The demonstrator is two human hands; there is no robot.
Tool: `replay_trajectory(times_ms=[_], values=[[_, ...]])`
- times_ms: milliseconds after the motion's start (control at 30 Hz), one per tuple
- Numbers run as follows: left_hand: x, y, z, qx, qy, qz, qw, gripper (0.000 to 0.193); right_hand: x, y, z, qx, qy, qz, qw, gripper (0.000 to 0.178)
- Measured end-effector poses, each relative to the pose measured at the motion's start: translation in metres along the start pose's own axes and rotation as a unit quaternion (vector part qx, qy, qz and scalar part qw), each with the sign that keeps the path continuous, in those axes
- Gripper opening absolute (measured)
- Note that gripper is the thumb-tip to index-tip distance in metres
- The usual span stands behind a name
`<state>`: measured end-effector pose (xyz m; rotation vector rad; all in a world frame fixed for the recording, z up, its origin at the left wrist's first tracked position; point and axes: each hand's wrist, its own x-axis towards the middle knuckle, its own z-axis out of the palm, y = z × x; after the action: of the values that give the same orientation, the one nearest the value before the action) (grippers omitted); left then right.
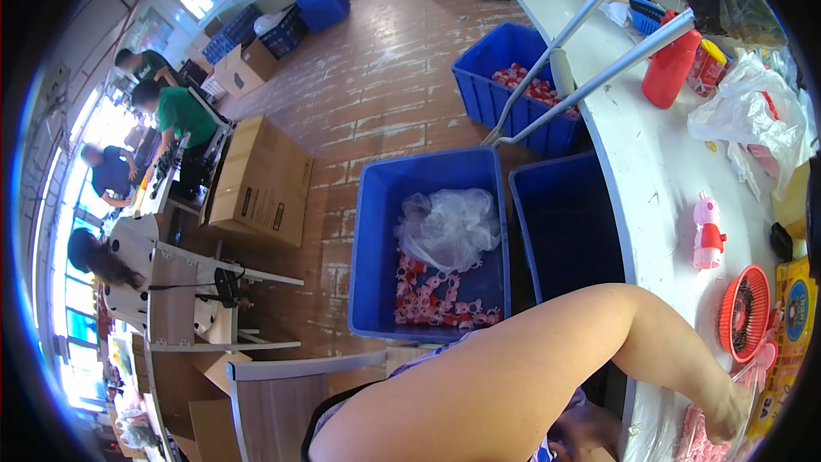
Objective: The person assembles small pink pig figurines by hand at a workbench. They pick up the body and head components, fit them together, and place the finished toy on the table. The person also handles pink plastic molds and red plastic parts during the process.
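My left arm crosses the lower part of the view with its elbow raised. My left hand [729, 415] is at the lower right over the white table [654, 205], beside clear plastic [751, 376] and a heap of small pink parts [703, 438]. Its fingers are mostly hidden, so I cannot make out whether they grip anything. Close by stands a round red plastic basket [734, 298] with small dark pieces in it. Farther along the table is a pink and red animal-shaped toy [708, 235]. My right hand is out of view.
Blue bins stand left of the table; one bin [369, 248] holds pink parts and a clear bag [449, 227]. Metal tubes [560, 111] lean across the table edge. A red bottle [671, 68] and plastic bag [753, 111] lie farther up. Several people work at the left.
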<state>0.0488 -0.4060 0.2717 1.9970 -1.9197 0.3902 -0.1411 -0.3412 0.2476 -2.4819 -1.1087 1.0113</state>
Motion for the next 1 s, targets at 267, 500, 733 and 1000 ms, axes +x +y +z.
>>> replay_trajectory(times_ms=[267, 500, 733, 1000], values=[[0.007, -0.004, 0.011, 0.022, -0.004, 0.003, 1.0, 0.034, 0.002, -0.004, -0.004, -0.008, -0.004, 0.005, 1.0, 0.055], [0.009, -0.002, 0.016, -0.001, -0.013, 0.011, 1.0, 0.024, -0.001, -0.007, -0.01, 0.001, -0.01, 0.028, 1.0, 0.054], [-0.003, 0.005, 0.009, -0.023, 0.032, -0.003, 0.999, 0.024, -0.001, -0.003, -0.002, 0.067, -0.014, 0.058, 0.996, 0.052], [-0.019, 0.001, 0.006, -0.033, 0.007, -0.021, 0.999, 0.016, 0.006, 0.007, 0.007, -0.015, 0.066, -0.012, 0.998, 0.053]])
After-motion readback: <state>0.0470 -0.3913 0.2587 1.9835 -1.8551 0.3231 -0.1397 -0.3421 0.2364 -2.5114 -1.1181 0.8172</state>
